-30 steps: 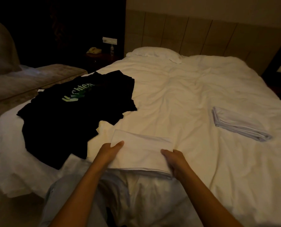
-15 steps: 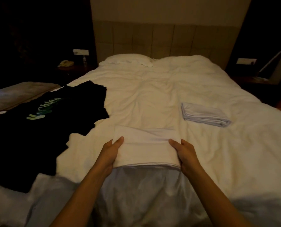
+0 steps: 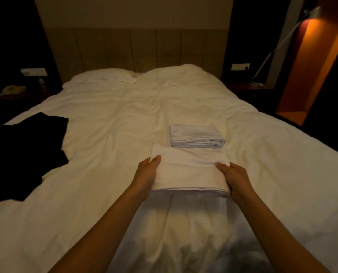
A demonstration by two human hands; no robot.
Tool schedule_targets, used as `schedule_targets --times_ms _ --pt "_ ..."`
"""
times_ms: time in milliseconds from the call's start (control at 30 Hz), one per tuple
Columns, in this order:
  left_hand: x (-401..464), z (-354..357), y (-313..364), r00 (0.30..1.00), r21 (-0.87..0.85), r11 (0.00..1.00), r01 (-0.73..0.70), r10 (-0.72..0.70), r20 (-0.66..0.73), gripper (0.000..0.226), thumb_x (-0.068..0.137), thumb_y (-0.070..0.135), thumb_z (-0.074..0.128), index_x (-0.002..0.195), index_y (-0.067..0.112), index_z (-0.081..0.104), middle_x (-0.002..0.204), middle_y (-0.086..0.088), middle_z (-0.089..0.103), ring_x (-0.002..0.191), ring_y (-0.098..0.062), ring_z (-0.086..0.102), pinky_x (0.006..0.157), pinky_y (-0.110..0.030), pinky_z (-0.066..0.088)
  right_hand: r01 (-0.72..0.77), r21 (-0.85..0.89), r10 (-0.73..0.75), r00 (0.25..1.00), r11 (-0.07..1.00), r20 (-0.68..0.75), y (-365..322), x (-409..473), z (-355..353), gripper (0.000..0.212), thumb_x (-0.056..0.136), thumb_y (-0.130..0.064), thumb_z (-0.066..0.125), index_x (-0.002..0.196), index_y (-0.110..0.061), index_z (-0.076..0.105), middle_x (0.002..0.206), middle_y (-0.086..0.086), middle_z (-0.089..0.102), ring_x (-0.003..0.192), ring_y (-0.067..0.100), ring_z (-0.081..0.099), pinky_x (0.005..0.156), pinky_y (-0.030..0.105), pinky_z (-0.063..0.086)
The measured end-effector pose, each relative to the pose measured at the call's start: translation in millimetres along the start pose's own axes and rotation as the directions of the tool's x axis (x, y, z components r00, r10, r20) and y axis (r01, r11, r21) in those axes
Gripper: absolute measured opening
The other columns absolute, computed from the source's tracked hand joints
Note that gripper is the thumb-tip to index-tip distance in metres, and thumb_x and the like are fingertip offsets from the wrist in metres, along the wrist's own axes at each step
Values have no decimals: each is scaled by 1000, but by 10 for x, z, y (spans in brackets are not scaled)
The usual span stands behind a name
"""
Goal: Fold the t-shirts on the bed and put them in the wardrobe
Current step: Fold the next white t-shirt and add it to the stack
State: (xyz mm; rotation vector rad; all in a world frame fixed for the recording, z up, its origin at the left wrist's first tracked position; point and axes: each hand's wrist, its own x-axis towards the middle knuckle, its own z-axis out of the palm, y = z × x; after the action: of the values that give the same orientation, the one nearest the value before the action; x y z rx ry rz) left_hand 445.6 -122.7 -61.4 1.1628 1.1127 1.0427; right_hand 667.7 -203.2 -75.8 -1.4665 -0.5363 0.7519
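Observation:
A folded white t-shirt (image 3: 189, 170) is held just above the white bed (image 3: 115, 134), one hand at each short side. My left hand (image 3: 147, 177) grips its left edge with the thumb on top. My right hand (image 3: 236, 179) grips its right edge the same way. Directly beyond it, almost touching its far edge, lies another folded pale t-shirt (image 3: 195, 135). A black t-shirt (image 3: 24, 150) lies spread out unfolded at the bed's left edge.
A pillow (image 3: 103, 76) lies at the padded headboard (image 3: 136, 50). A dark nightstand with a phone (image 3: 11, 89) stands at the left. On the right are a nightstand with a slanted lamp (image 3: 278, 44) and an orange-lit recess (image 3: 310, 75).
Both hands have carried the folded white t-shirt to the right, up to the near side of the other folded shirt. The black t-shirt has slid toward the left edge of the view.

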Motion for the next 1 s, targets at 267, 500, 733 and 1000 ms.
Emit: schedule_targets --times_ms 267,500,733,1000 --pt "1051 682 262 1000 -25 1000 -2 3 28 20 98 28 57 111 15 65 99 1 70 90 -15 66 74 -27 51 81 -43 -82 996 996 -35 -377 1091 -14 18 84 -12 74 101 -6 70 91 11 69 76 18 63 76 35 53" --pt "2121 1091 351 1000 -25 1000 11 -12 -21 33 96 29 60 121 7 63 112 -10 67 97 -25 64 86 -33 51 145 -120 -149 988 982 -30 -613 2189 267 21 84 -14 75 101 -3 71 92 12 67 74 18 62 74 33 50" --pt "2882 1268 177 998 59 998 7 -3 -55 32 93 32 65 116 10 63 107 -8 66 94 -27 64 87 -37 53 134 -314 -120 991 940 64 -553 3020 446 38 89 -21 71 116 4 65 108 17 66 87 26 59 83 35 49" --pt "2953 1183 -433 978 381 919 -102 164 -133 32 95 35 61 97 3 67 94 -12 64 88 -27 60 73 -29 40 105 -496 -26 986 862 163 -82 3202 403 37 88 -17 71 120 3 64 116 19 66 94 26 60 79 30 44"
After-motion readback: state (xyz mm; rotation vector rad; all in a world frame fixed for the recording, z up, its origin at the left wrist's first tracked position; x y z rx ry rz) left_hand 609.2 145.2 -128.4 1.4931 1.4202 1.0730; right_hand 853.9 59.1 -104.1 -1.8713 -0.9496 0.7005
